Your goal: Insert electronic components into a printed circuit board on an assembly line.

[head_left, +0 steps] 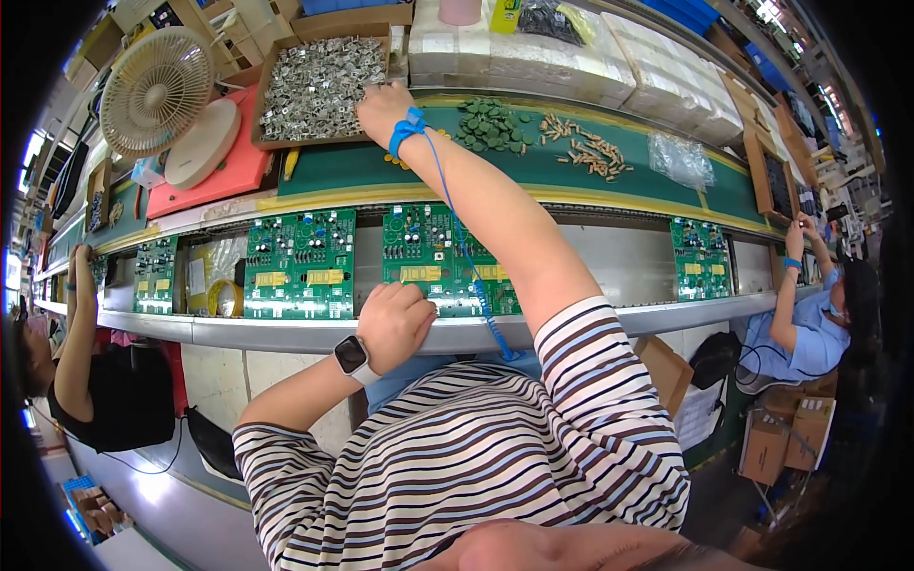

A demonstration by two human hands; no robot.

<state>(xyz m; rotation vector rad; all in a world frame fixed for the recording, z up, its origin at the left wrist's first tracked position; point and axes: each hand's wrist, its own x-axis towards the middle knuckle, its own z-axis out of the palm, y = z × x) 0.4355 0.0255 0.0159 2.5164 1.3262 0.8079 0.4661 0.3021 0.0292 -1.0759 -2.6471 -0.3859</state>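
My right hand reaches far forward to the right edge of a cardboard box filled with small silvery metal parts. Its fingertips lie among the parts and are hidden from me. A blue wrist strap with a coiled blue cord sits on that wrist. My left hand, with a smartwatch on the wrist, rests curled into a fist at the near edge of a green circuit board on the conveyor rail. A second green board lies just to its left.
Green discs and tan components lie in piles on the green belt, beside a plastic bag. A small fan stands far left. Other people work at the left and right. More boards sit along the line.
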